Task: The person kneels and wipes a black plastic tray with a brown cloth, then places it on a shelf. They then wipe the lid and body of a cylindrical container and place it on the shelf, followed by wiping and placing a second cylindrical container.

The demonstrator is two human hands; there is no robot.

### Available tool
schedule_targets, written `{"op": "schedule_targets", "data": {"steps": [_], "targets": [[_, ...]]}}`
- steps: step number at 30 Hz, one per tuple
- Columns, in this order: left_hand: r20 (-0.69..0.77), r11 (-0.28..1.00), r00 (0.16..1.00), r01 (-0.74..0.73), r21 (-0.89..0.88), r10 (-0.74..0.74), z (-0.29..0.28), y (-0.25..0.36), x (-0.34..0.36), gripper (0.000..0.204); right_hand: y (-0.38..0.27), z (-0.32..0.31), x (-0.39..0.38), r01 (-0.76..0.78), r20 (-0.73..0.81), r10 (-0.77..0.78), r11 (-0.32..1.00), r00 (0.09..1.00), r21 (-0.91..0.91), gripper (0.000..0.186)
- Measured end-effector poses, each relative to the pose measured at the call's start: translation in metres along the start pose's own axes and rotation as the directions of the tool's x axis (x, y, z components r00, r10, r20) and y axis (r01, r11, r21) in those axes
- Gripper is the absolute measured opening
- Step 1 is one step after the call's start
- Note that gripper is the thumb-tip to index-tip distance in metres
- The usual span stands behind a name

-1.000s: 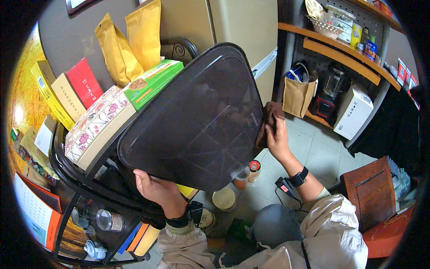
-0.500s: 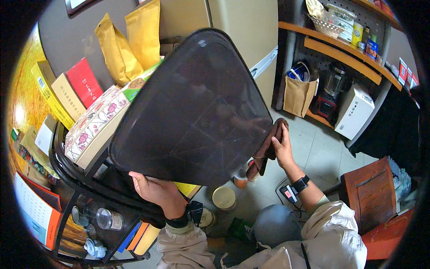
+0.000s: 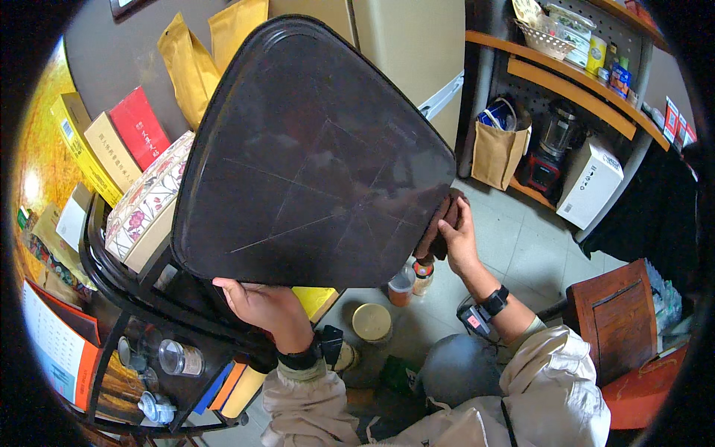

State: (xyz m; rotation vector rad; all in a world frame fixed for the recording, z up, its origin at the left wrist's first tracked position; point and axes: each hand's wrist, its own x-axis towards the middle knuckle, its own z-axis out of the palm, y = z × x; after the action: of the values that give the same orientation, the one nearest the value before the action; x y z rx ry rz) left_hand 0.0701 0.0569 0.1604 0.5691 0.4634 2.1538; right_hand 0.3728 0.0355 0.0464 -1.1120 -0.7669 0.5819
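Note:
A large black tray with rounded corners and a raised rim is held up in front of me; thin scratches and dull smears mark its flat face. My left hand grips the tray's lower left edge, thumb in front and the other fingers hidden behind. At the lower right edge my right hand is closed on a bunched brown cloth, which lies against the rim. Whether the right fingers also bear on the tray cannot be seen.
A black-framed shelf at left carries a floral box, books and glass jars. On the floor stand a round lidded tin and jars. A fridge is behind; a shelving unit and wooden chair are at right.
The tray has risen and tilted, its top corner moving up and left. My right hand has shifted slightly left with the cloth, which is more bunched. The left hand has barely moved.

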Motion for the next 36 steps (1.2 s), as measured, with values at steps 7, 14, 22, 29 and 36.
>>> {"op": "schedule_targets", "data": {"steps": [7,14,22,29,36], "targets": [[-0.07,0.996,0.996,-0.054,0.076,0.059,-0.002,0.002,0.002,0.051,-0.013,0.018,-0.025,-0.211,0.071,0.205,0.972,0.976,0.104,0.062],[-0.082,0.995,0.994,-0.071,0.063,0.076,0.0,0.007,0.004,0.051,-0.016,0.028,-0.032,-0.436,0.176,0.406,0.877,0.897,0.2,0.057],[-0.074,0.998,0.997,-0.034,-0.046,0.031,0.001,0.005,0.005,0.053,-0.031,0.042,-0.05,-0.567,0.204,0.543,0.819,0.815,0.086,0.059],[-0.048,0.997,0.997,-0.069,-0.023,0.068,-0.002,-0.001,0.004,0.054,-0.019,0.045,-0.062,-0.653,0.349,0.608,0.757,0.713,0.014,0.055],[-0.093,0.991,0.988,-0.117,0.068,0.123,-0.004,-0.008,0.011,0.057,-0.039,0.016,-0.044,-0.63,0.256,0.63,0.771,0.733,-0.093,0.044]]}}
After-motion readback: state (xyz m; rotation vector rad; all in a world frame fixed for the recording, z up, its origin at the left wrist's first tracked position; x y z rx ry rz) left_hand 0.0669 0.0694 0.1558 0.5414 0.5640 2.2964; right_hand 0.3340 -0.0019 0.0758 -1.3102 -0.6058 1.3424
